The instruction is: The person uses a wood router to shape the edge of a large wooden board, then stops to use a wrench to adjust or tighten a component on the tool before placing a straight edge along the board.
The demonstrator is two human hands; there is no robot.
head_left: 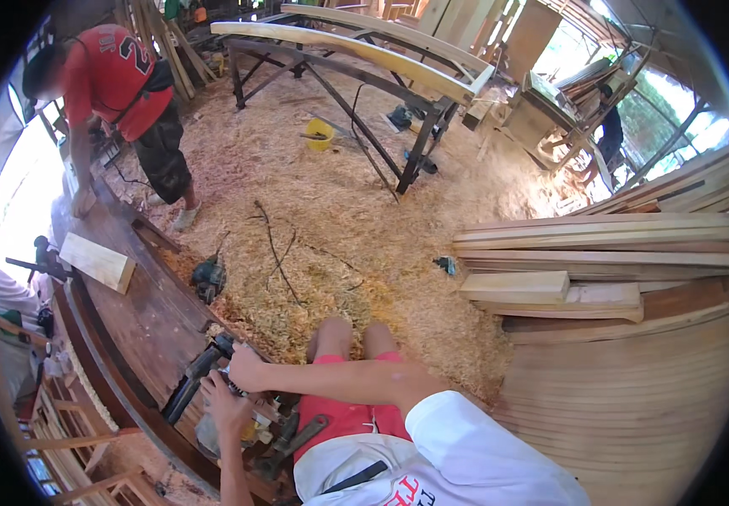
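Observation:
A long black tool (197, 371), perhaps a clamp, lies along the near part of a dark wooden bench (158, 308) on my left. My right hand (249, 368) reaches across my body and is closed at the tool's upper end. Just below it, my left hand (227, 408) comes up from the lower edge, fingers stretched toward the tool's side and partly apart. Exactly what the fingertips touch is too small to make out. Beside my thigh lie an adjustable wrench-like metal tool (303, 435) and other small items, partly hidden by my forearm.
A pale wood block (97, 261) and a black clamp-like tool (42, 258) sit farther along the bench, where a person in red (120, 84) bends over. A power tool (208, 278) lies on the shavings. Stacked boards (592, 244) stand right; a long frame table (356, 63) is ahead.

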